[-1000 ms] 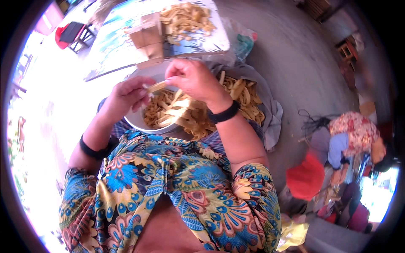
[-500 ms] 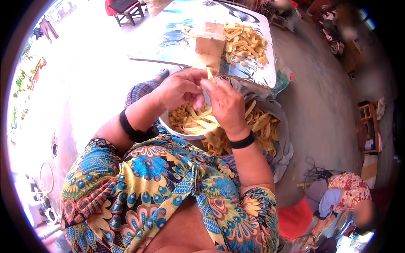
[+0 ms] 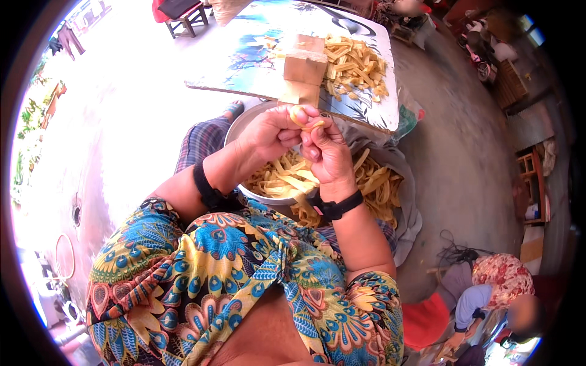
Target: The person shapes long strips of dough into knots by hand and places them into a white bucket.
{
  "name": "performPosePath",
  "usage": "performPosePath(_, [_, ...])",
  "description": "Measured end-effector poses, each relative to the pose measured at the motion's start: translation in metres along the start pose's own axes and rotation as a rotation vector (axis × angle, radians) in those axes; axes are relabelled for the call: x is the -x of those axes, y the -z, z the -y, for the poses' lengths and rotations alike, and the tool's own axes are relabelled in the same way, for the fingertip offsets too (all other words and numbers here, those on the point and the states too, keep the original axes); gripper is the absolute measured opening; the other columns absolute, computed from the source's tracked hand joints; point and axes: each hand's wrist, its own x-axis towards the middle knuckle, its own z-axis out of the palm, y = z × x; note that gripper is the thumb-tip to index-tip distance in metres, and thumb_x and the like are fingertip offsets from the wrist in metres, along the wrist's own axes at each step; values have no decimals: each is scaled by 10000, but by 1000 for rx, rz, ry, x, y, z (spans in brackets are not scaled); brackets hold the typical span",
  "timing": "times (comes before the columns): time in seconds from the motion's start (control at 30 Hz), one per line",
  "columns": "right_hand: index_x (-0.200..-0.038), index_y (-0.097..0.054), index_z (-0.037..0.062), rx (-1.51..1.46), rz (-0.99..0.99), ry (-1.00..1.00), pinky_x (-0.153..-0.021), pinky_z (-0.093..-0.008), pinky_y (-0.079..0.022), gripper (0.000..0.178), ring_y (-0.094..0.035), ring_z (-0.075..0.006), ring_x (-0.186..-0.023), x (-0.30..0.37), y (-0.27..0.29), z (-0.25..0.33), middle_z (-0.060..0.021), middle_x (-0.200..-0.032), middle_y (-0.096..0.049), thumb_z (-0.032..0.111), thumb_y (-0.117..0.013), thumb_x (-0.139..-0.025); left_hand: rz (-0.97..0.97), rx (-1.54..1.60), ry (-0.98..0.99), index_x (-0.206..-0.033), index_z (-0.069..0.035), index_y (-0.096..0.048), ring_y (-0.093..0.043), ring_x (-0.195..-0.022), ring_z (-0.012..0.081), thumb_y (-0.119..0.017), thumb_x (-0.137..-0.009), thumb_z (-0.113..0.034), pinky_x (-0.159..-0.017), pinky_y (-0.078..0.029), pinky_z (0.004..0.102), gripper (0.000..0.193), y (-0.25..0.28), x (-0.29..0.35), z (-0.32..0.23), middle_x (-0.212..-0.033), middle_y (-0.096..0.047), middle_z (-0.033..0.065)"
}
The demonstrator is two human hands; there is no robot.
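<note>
Both hands meet above my lap, near the front edge of a low table (image 3: 244, 61). My left hand (image 3: 273, 133) pinches one end of a flat, pale yellow strip (image 3: 313, 125). With thumb and fingers closed, my right hand (image 3: 328, 148) grips the other end. The strip is bent between them, partly hidden by the fingers. Below sits a white basin (image 3: 231, 131) with long yellow strips (image 3: 287, 175) in it. More curled strips (image 3: 381, 189) lie on a grey cloth (image 3: 412, 210) to the right. A heap of short folded pieces (image 3: 355, 64) rests on the table.
Light brown blocks (image 3: 304, 67) stand on the table beside the heap. A small dark stool (image 3: 186, 19) is beyond, at the upper left. At the lower right, another person (image 3: 497, 280) bends over near a red cloth (image 3: 424, 320). A wooden shelf (image 3: 534, 183) stands far right.
The strip, upright between my fingers before, is now bent over. My right hand has turned and come in closer to the left, its fingers curled more. The other person's arms have shifted slightly.
</note>
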Motion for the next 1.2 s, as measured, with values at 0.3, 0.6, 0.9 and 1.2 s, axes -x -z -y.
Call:
performPosePath(0.3, [-821,-593,86,36,-221,-93,-364,-143,-269,56,-383,-27,-437,4,-8,17,-2,-629,-545,69,-644,-806,8,-518,-323,-993,-29,-657,-550,-727,71,-535,-858,-29,-610,-444,198,181,-2,-1,10,-1329,-432,72])
performPosePath(0.6, [-831,-539,27,752,-201,-39,-560,-179,-433,131,-513,-39,-611,7,-1,26,4,-739,-584,0,-652,-770,0,-1751,-902,-888,-35,-647,-530,-649,129,-613,-724,11,-571,-434,263,174,13,7,3,-805,-571,49])
performPosePath(0.9, [-805,-542,71,551,-55,-19,-527,-157,-381,136,-470,-29,-585,11,19,49,34,-693,-540,28,-665,-767,22,-856,114,-761,-41,-496,-412,-521,59,-439,-829,-127,-465,-320,191,125,-1,22,-1,-671,-496,8])
performPosePath(1.2, [-954,-544,64,487,18,166,-461,-151,-272,162,-379,-31,-510,16,17,76,22,-633,-493,160,-616,-843,45,-1175,-212,-909,-38,-533,-515,-611,112,-367,-949,-315,-584,-439,233,325,6,28,-32,-724,-535,53])
